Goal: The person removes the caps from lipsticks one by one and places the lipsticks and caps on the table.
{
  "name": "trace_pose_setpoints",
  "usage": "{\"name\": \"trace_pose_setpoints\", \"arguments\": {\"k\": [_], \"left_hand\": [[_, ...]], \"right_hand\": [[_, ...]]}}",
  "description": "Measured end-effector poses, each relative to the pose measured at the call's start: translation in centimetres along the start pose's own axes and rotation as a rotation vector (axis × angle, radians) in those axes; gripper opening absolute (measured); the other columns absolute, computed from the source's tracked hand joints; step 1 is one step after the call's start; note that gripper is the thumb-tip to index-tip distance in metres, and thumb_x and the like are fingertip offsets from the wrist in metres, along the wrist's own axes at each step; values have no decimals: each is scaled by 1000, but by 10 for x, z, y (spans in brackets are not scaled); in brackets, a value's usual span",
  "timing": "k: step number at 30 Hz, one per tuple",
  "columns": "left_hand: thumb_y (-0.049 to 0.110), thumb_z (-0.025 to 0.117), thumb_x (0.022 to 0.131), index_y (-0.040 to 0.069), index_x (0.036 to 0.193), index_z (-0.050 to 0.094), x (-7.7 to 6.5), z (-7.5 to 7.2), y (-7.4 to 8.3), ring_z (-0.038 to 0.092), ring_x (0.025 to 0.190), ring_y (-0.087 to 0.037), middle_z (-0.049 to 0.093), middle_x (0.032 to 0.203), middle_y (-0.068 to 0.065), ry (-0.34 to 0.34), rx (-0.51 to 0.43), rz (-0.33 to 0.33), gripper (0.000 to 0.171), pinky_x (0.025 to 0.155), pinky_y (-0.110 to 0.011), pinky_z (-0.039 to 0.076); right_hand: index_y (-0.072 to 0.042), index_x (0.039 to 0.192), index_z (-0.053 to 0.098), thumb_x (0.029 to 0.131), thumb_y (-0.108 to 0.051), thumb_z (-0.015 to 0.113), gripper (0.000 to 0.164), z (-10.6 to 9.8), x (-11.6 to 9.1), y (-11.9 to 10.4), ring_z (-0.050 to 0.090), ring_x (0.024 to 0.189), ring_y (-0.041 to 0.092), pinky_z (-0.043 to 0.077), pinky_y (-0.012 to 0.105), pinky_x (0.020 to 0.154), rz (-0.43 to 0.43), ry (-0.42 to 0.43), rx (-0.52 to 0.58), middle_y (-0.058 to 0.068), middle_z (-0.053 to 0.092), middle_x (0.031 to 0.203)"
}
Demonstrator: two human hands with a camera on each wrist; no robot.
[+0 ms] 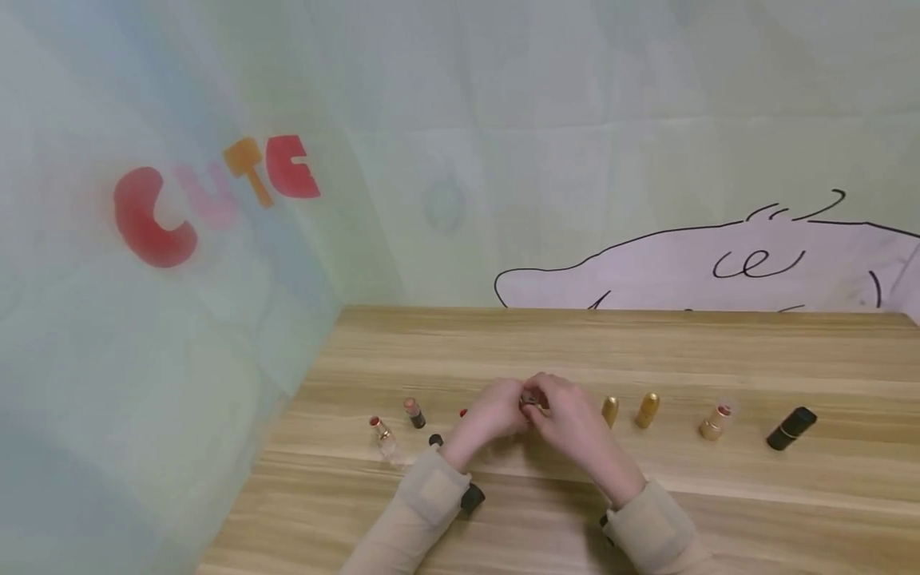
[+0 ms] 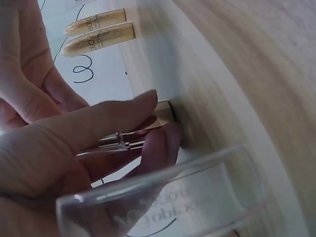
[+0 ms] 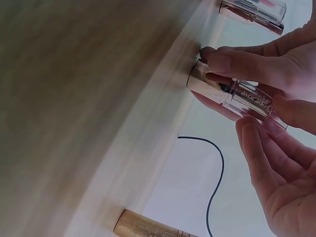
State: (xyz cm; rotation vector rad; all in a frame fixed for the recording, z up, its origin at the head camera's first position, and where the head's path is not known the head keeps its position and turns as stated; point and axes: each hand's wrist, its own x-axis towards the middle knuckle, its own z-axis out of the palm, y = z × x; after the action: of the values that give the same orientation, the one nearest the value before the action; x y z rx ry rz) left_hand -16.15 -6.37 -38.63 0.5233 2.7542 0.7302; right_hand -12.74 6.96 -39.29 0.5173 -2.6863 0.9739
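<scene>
A lipstick with a gold base and clear cap [image 3: 253,101] stands upright on the table between both hands. My left hand [image 1: 499,409] pinches its gold base [image 3: 205,83] low down, thumb on one side and fingers on the other. From the right, my right hand [image 1: 568,407] holds the clear cap near its top. Both hands mostly hide this lipstick in the head view. Close by my left hand, a clear cap [image 2: 217,190] fills the foreground of the left wrist view. A red lipstick tip [image 1: 463,413] shows beside the left wrist.
Right of the hands stand two gold bullet-shaped lipsticks [image 1: 647,410], a gold-based lipstick [image 1: 714,425] and a black tube [image 1: 791,428]. At left are a red lipstick [image 1: 383,432], a pinkish one with a black base [image 1: 414,412] and a small black piece [image 1: 435,440]. Printed cloth walls border the wooden table [image 1: 575,343].
</scene>
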Motion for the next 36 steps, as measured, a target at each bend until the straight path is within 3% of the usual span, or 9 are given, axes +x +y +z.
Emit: {"name": "trace_pose_setpoints", "arguments": {"k": [10,18,23,30,36], "left_hand": [[3,71,75,8,76,62,-4,1,3,42,59,-11,51,67,2,9,-15,-6,11,54,-21,35],[10,76,77,10,79,68,-17,-19,18,50,68,-9,62,76,-1,54,-39,104,9,63,-20,42],[11,77,77,11,84,70,-30,-26,26,55,73,-9,62,85,-1,59,-116,105,10,61,-19,46],[12,76,79,11,90,72,-50,-28,33,59,71,-4,65,91,-2,88,-222,140,12,61,-15,50],[11,77,79,8,92,72,-64,-25,36,60,74,-3,67,93,-4,94,-320,192,14,66,-15,51]], "right_hand": [[-7,93,66,78,-5,76,18,-7,-4,-2,67,79,17,56,30,70,29,11,16,5,70,87],[-9,100,64,83,-11,73,19,-43,-12,-6,69,87,20,57,38,77,85,3,162,4,70,91],[-12,101,63,83,-13,73,20,-60,-23,1,68,86,15,57,32,78,88,26,272,1,70,92],[-6,106,62,86,-10,70,22,-71,-36,13,65,88,3,55,21,81,35,14,477,6,70,97],[-9,114,64,88,-13,68,27,-80,-53,15,66,91,6,54,20,81,31,10,487,8,71,101]]}}
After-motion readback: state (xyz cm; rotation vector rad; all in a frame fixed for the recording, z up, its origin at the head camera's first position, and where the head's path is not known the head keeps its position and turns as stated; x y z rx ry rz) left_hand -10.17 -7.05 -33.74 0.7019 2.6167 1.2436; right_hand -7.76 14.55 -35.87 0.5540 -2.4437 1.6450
